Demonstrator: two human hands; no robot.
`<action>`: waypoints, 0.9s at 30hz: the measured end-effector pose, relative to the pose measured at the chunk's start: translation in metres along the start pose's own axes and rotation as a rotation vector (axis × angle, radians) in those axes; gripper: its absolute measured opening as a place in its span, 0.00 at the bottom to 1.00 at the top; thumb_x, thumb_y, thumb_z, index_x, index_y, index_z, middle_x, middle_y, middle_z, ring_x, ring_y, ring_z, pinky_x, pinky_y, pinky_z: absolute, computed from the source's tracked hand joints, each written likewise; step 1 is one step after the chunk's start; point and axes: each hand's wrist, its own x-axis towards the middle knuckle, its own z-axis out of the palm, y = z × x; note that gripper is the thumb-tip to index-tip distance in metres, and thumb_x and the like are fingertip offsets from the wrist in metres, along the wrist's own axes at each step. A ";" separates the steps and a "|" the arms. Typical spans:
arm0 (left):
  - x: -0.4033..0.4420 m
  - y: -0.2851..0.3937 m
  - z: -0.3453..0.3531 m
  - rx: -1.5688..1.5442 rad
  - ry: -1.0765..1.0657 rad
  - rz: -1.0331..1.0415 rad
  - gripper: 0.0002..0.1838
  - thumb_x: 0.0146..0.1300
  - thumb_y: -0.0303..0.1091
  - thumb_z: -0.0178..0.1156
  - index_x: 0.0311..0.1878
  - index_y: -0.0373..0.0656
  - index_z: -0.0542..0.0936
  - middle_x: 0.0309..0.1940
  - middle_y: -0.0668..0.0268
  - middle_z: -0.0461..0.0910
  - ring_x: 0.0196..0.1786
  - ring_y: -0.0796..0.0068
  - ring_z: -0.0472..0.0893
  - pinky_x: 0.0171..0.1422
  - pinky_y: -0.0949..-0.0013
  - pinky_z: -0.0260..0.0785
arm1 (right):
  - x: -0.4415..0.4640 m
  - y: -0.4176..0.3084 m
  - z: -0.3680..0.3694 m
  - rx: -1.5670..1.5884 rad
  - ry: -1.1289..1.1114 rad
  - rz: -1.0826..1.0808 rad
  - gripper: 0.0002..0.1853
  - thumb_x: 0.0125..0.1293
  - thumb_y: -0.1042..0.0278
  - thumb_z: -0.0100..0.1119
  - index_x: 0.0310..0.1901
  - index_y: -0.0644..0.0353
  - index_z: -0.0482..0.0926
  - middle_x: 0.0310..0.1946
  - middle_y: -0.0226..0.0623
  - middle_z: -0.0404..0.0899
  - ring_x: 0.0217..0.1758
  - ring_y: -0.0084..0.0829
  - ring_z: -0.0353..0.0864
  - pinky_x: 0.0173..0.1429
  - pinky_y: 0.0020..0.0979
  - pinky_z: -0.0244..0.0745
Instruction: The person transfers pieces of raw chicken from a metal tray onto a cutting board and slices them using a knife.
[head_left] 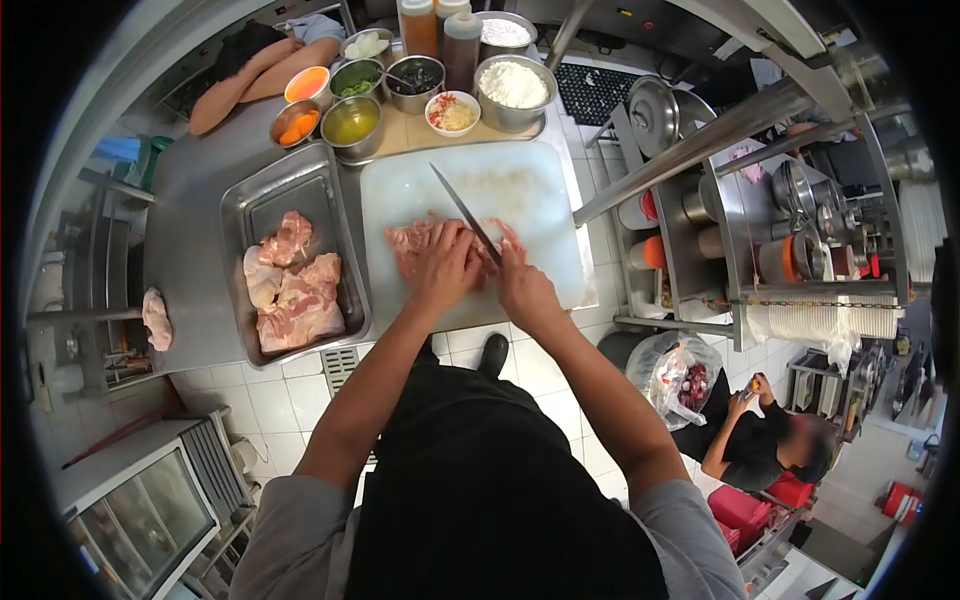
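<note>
Raw chicken meat [404, 246] lies on the white cutting board [400, 185] in front of me. My left hand [445, 262] presses down on it with the fingers curled and close together. A long knife [462, 206] is gripped by the handle in my right hand [526, 296], its tip pointing away and to the left. The blade crosses the meat just right of my left fingers; whether its edge is in the meat I cannot tell. Left of the board, a metal tray [300, 180] holds larger raw chicken pieces [305, 298].
Behind the board stand a metal bowl of white flour [513, 85], a bowl of chopped garlic and chili [452, 114], a bowl of yellow liquid [352, 128] and sauce bottles [461, 50]. A person's arm [250, 85] rests on the far left. Another person [765, 440] sits at lower right.
</note>
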 end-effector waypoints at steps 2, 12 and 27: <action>0.000 -0.002 0.002 0.027 -0.037 0.009 0.15 0.60 0.30 0.66 0.51 0.40 0.81 0.54 0.56 0.77 0.61 0.49 0.75 0.67 0.48 0.68 | -0.009 -0.001 0.007 0.003 0.029 -0.012 0.23 0.74 0.67 0.53 0.65 0.70 0.67 0.33 0.66 0.85 0.35 0.66 0.87 0.41 0.63 0.81; 0.000 -0.007 0.012 0.050 0.028 0.065 0.12 0.60 0.31 0.67 0.45 0.40 0.81 0.50 0.56 0.78 0.59 0.52 0.76 0.73 0.46 0.67 | -0.119 0.027 -0.028 -0.062 -0.232 0.141 0.14 0.74 0.67 0.53 0.55 0.63 0.67 0.28 0.62 0.83 0.31 0.67 0.85 0.38 0.65 0.78; 0.000 -0.008 0.005 -0.034 0.035 0.016 0.10 0.62 0.27 0.65 0.46 0.38 0.80 0.48 0.55 0.75 0.56 0.51 0.76 0.63 0.49 0.70 | -0.005 -0.004 0.005 -0.017 0.120 -0.162 0.21 0.73 0.69 0.52 0.64 0.68 0.67 0.44 0.69 0.85 0.40 0.67 0.86 0.45 0.65 0.80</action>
